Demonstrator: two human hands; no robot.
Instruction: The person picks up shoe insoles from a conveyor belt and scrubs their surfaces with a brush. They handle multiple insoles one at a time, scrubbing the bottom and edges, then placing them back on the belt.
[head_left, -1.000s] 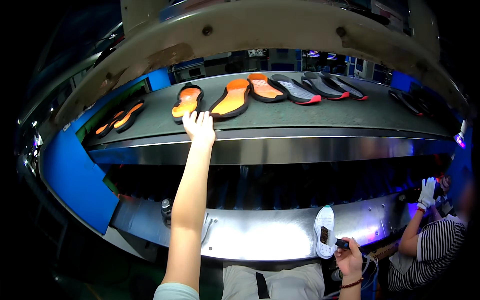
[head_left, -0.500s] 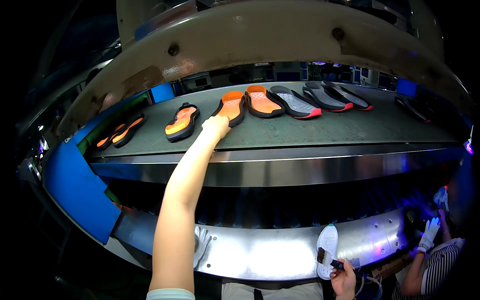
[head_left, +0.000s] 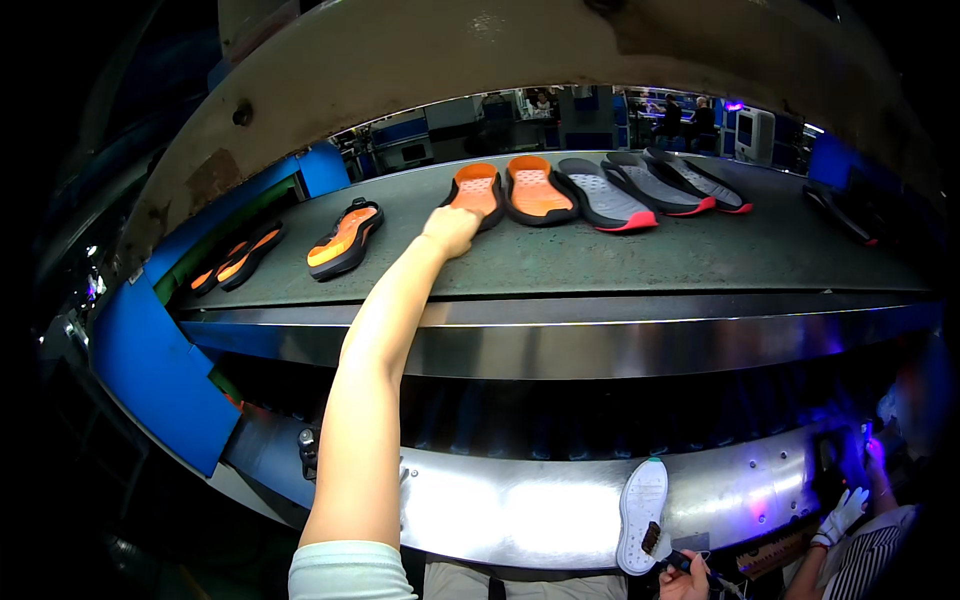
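My left hand (head_left: 452,230) reaches up onto the grey conveyor belt (head_left: 600,260) and closes on the near end of an orange shoe sole with a black rim (head_left: 477,188). A matching orange sole (head_left: 537,187) lies just to its right. At the bottom edge, my right hand (head_left: 685,582) grips a small dark tool (head_left: 655,540) against a white sole (head_left: 642,510), which stands upright in front of the lower metal shelf (head_left: 500,510).
More soles lie on the belt: three grey and red ones (head_left: 650,185) to the right, an orange one (head_left: 345,238) and an orange pair (head_left: 238,258) to the left. A blue panel (head_left: 160,370) flanks the left. A co-worker's white-gloved hand (head_left: 845,510) works at the lower right.
My left hand has moved right along the belt, from beside the left orange sole to the end of the following orange one. My right hand and the white sole have sunk lower in view.
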